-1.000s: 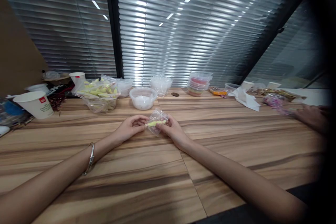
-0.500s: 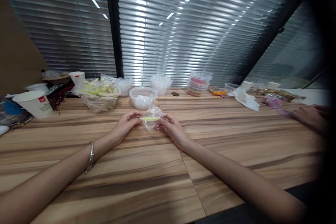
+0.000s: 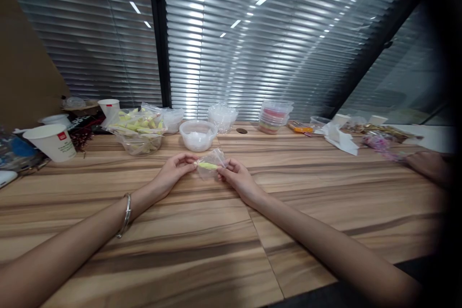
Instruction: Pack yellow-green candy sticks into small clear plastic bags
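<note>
Pinching a small clear plastic bag with a yellow-green piece inside, both hands at frame centre.
Left hand and right hand fingers closed on its opposite ends, just above the striped wooden worktop; white-filled clear plastic tub behind.

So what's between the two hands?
A small clear bag with a yellow-green piece inside, pinched between the left hand and right hand, seen from the head camera.
</note>
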Demonstrator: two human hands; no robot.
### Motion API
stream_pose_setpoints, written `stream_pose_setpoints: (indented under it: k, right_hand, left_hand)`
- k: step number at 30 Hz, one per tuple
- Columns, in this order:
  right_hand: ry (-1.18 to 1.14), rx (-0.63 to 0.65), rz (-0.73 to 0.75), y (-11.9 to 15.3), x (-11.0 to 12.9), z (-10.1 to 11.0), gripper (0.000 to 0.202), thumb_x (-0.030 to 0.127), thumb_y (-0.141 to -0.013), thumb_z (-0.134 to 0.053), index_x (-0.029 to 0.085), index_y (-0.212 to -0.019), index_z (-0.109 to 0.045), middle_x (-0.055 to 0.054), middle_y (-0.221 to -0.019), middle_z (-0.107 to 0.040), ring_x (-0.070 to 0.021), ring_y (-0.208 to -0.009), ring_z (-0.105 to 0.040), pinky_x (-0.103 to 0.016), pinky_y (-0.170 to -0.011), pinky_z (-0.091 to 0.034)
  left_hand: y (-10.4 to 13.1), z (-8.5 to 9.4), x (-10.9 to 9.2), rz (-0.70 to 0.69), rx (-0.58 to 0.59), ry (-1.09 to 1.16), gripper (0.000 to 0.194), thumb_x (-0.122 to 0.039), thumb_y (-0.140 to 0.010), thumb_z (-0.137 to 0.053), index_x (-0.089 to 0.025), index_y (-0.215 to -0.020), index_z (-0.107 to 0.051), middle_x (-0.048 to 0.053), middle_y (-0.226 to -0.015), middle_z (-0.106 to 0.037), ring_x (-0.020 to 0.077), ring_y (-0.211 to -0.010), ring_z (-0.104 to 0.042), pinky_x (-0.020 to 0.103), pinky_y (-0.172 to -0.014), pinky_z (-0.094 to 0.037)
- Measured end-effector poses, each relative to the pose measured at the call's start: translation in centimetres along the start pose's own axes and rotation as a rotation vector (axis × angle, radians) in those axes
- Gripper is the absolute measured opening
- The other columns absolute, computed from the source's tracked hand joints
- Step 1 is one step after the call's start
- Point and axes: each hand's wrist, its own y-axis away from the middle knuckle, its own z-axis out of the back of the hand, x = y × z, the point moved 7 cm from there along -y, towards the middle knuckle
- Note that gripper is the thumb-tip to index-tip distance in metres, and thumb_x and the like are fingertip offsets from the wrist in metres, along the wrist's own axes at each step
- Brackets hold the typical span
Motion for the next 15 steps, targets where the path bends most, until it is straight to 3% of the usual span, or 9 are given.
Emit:
stream_pose_setpoints:
  k: [15]
  right_hand:
    - [0.029, -0.023, -0.028, 0.3, 0.28, 0.11, 0.022, 0.034, -0.071, -0.067, 0.017, -0.076, -0.053, 0.002, -0.07, -0.06, -0.0077, -0.057, -0.048, -0.021, -0.054, -0.034]
  left_hand:
    - [-0.14, 0.14, 0.66, -0.004, 0.022, 0.069, 0.03, -0.029, -0.071, -0.07, -0.016, -0.097, -0.062, 0.003, -0.085, -0.063, 0.0133, -0.079, -0.058, 0.025, -0.077, -0.044]
